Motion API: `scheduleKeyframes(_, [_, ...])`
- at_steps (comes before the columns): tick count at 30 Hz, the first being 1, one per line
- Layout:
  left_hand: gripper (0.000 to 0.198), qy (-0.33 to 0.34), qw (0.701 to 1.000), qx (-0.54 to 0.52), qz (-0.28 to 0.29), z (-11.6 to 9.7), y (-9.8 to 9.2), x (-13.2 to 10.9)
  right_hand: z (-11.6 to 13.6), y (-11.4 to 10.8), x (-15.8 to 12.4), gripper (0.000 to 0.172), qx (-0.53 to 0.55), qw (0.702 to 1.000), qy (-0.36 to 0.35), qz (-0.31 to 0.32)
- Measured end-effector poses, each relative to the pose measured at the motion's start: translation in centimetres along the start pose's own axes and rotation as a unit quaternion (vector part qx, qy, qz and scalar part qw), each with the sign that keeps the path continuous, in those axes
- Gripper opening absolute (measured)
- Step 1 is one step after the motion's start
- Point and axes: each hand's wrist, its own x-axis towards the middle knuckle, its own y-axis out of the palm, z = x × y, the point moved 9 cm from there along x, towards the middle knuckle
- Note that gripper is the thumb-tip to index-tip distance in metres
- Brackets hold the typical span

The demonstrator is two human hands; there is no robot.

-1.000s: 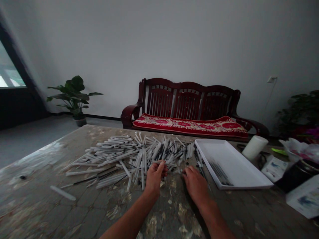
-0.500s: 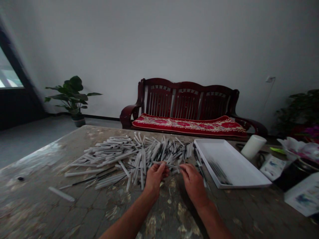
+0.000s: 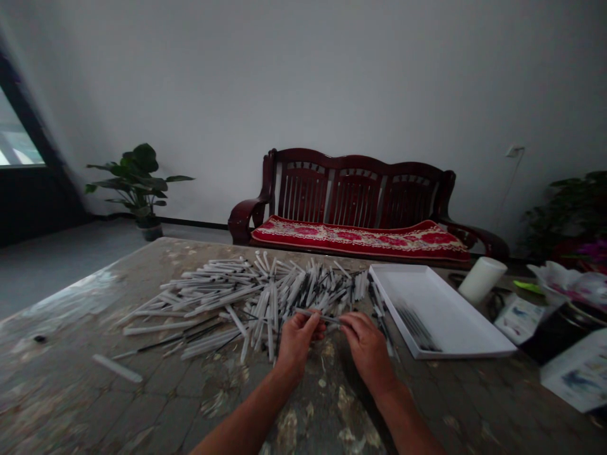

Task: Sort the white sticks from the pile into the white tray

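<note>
Spanning the lower frame, a patterned tabletop (image 3: 142, 420) bears a heap of whitish tubes (image 3: 268, 306) at centre and a white tray (image 3: 467, 322) at lower right. At lower centre, left hand (image 3: 298, 341) and right hand (image 3: 367, 349) pinch one thin stick (image 3: 331, 320), bridging their gap. Its long axis runs left to right, dipping slightly rightward; tip end indistinguishable.

Tubes (image 3: 263, 309): plastic, smooth, translucent | tray (image 3: 459, 309): card-like, smooth, matt | settee (image 3: 358, 162): wood, glossy | cover (image 3: 360, 239): cloth, matt | bench (image 3: 180, 411): dull, patchy sheen
</note>
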Motion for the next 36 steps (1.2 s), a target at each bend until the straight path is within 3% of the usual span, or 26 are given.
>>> scheduleKeyframes(9, [0.036,0.056,0.998,0.03,0.031,-1.3,0.7,-0.2,-1.5,0.6,0.2,0.02,0.046,0.995,0.085,0.038])
scheduleKeyframes(16, [0.041,0.026,0.999,0.012,0.027,-0.2,0.6,0.0,0.2,0.5,0.5,0.024,0.004,0.994,0.072,0.085])
scheduleKeyframes(20, [0.042,0.043,0.999,0.005,0.019,-0.5,0.5,-0.2,0.6,-1.1,0.7,0.024,-0.026,0.997,0.071,0.013])
scheduleKeyframes(23, [0.036,0.115,0.993,0.035,-0.003,-2.1,0.0,-0.6,-1.4,-1.5,0.3,0.023,0.044,0.984,0.168,-0.031])
scheduleKeyframes(25, [0.024,0.206,0.972,0.11,0.01,-3.8,0.3,-1.6,-2.6,0.6,-0.5,0.037,0.175,0.951,0.252,0.028])
scheduleKeyframes(28, [0.017,0.345,0.898,0.253,0.098,-5.7,2.4,-4.0,-2.5,3.9,-1.8,0.047,0.381,0.854,0.338,0.103])
scheduleKeyframes(30, [0.027,0.378,0.856,0.314,0.161,-5.5,3.6,-5.1,-2.4,4.6,-2.3,0.043,0.462,0.798,0.378,0.088])
scheduleKeyframes(32, [0.032,0.387,0.833,0.347,0.19,-5.1,4.2,-5.6,-2.6,4.7,-2.4,0.039,0.503,0.763,0.401,0.06])
scheduleKeyframes(36, [0.035,0.368,0.822,0.386,0.198,-3.6,4.4,-5.0,-3.9,2.7,-1.4,0.034,0.53,0.74,0.414,-0.02])
